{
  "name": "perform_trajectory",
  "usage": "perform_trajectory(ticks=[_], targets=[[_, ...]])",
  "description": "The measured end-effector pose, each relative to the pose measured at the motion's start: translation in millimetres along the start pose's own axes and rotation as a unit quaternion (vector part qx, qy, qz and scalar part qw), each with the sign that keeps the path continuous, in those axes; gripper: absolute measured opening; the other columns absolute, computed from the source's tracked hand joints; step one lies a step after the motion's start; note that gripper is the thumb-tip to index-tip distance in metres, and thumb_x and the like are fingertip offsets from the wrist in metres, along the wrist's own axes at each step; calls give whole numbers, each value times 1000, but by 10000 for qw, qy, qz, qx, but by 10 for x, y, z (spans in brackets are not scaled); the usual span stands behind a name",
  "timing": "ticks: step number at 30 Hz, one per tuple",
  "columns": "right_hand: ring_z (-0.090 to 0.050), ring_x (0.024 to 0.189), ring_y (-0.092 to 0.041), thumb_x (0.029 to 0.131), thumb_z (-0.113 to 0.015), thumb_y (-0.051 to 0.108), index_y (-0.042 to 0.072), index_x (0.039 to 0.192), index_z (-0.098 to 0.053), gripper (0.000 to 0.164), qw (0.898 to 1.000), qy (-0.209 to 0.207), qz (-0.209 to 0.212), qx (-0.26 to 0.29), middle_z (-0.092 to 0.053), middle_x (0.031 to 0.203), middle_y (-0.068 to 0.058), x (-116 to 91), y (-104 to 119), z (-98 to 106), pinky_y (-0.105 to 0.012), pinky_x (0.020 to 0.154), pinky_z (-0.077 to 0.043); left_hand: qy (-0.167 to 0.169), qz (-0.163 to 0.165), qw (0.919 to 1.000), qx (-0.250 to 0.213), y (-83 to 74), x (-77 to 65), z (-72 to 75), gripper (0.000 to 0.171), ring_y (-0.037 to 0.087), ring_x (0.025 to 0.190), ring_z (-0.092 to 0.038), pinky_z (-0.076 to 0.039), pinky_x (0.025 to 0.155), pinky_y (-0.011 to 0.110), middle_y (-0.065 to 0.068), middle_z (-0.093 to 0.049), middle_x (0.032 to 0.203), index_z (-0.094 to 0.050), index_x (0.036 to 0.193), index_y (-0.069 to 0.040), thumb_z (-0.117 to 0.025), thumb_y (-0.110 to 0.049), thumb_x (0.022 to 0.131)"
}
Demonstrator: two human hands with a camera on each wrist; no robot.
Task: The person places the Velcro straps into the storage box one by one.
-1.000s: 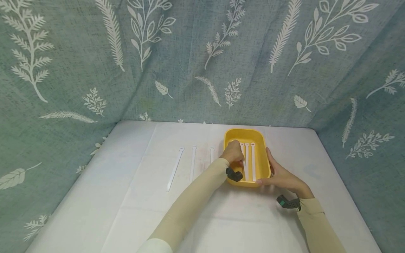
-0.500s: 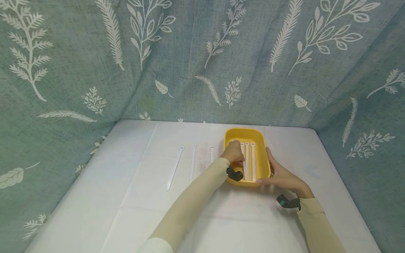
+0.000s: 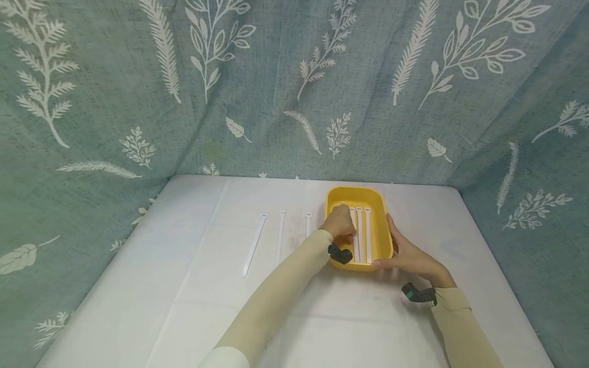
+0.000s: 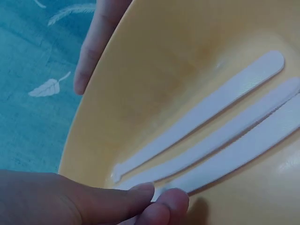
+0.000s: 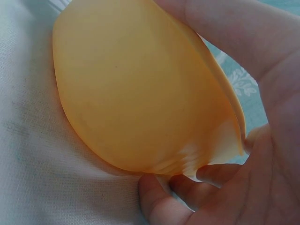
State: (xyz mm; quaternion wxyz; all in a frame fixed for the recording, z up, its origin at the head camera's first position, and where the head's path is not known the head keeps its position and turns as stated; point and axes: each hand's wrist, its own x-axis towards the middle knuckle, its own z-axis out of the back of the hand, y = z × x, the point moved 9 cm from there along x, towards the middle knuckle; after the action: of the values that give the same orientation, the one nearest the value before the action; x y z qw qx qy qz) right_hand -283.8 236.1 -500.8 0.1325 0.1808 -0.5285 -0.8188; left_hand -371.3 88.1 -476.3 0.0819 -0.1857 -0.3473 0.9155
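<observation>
My left hand point(image 3: 339, 224) reaches into the yellow plastic tray point(image 3: 386, 225), fingers curled. In the left wrist view its thumb and fingertips pinch one end of a white cable strap point(image 4: 243, 147). Two more white straps lie next to it inside the tray: a middle strap point(image 4: 220, 136) and an outer strap point(image 4: 201, 108) nearest the tray wall. In the head view the straps stand nearly parallel, slotted heads toward the back. My right hand point(image 3: 409, 253) grips the tray's right side, thumb at the near corner and fingers point(image 5: 159, 201) against the outer wall.
Left of the tray, three more white straps lie on the white cloth-covered table point(image 3: 193, 327): a slanted strap point(image 3: 254, 245), a straighter strap point(image 3: 280, 235) and one strap point(image 3: 308, 224) partly behind my left forearm. A green leaf-patterned curtain point(image 3: 276, 92) surrounds the back and sides.
The near end of the strap by my left hand has shifted left, away from the middle strap it overlapped. Both hands and the tray stay nearly in place.
</observation>
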Motion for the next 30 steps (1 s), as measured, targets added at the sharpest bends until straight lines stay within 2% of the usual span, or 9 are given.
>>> perform_trajectory(ticks=[3,8,12,19,21,25,30], targets=[[4,161,-45,84,-85,24,25,161,27,136,10000,-2,0,-9,20,174,-10,3,-9,-3,-68,127,-8,9,-127,9999,31,-40,-58,29,14,21,59,-76,-45,50,16,14,-75,66,-72,79,3,-79,-4,88],[3,161,-46,84,-85,25,25,160,28,135,10000,18,2,-52,21,174,-10,5,-18,-4,-68,126,-9,49,-461,9986,-273,-125,-175,105,11,25,73,-79,-57,64,18,18,-78,90,-71,96,3,-77,-5,91],[1,161,-45,86,-84,24,25,160,28,135,10000,49,62,-15,21,174,-9,1,-15,-2,-67,126,-11,155,-701,9964,-441,-184,-272,203,17,24,76,-79,-60,69,22,14,-76,106,-71,105,1,-77,-9,93],[2,161,-47,85,-84,26,25,160,28,135,9999,33,13,-130,21,174,-10,2,-34,-2,-69,126,-11,220,-1240,9919,-170,-203,-459,442,25,34,89,-78,-54,59,20,16,-77,100,-72,115,-1,-74,-18,97],[2,160,-47,84,-84,27,25,160,27,135,9999,19,-21,-145,20,174,-10,-7,-33,-5,-70,125,-11,167,-1320,9910,-165,-177,-498,534,25,34,87,-78,-53,58,20,15,-77,99,-73,115,-1,-73,-19,97],[2,160,-48,84,-85,26,27,160,27,136,9999,-5,-20,-118,20,174,-9,-23,-10,-7,-70,125,-10,-31,-1460,9889,-274,-99,-555,741,26,35,86,-77,-55,60,22,14,-75,97,-74,114,-1,-73,-21,98],[5,160,-48,84,-85,25,27,160,28,137,9999,4,49,-102,23,173,-9,-15,5,-2,-71,125,-8,-343,-1508,9864,-557,72,-629,983,26,37,86,-76,-59,62,25,11,-75,94,-75,114,-4,-74,-23,97]])
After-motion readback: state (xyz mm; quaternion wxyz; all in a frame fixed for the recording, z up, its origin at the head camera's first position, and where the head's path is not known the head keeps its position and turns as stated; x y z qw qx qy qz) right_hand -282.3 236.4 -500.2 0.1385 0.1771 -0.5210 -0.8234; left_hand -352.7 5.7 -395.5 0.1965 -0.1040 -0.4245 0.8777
